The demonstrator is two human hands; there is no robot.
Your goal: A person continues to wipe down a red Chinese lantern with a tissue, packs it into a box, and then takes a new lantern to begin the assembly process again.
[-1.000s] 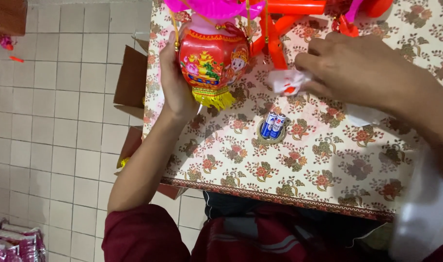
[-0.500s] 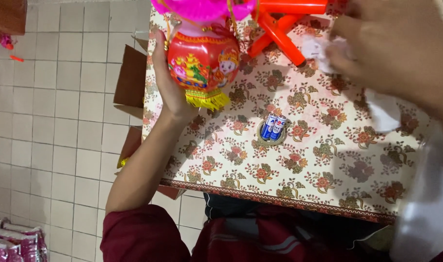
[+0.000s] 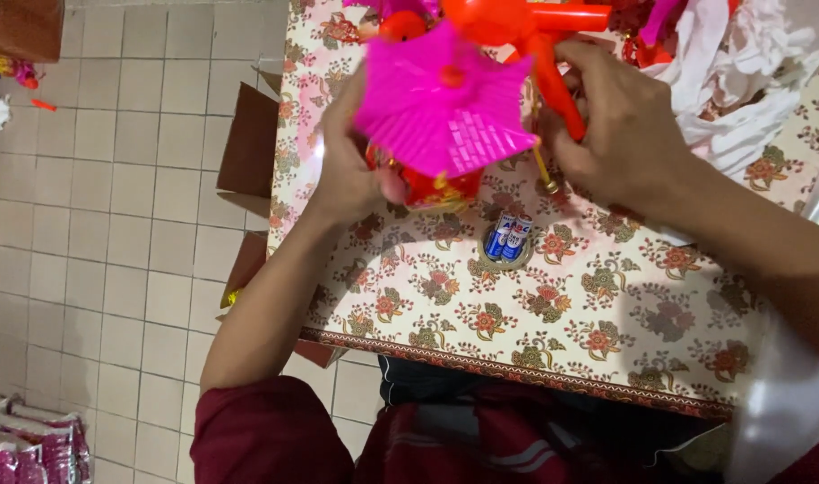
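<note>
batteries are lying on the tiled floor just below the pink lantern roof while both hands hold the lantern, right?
Not quite. The head view shows the batteries lying on the floral tablecloth, not on the tiled floor. The rest stands: they sit just below the pink lantern roof, and the left hand and right hand both hold the lantern.

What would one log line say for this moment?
left hand: holds toy lantern | right hand: grips orange stick | batteries: on floral tablecloth
</note>
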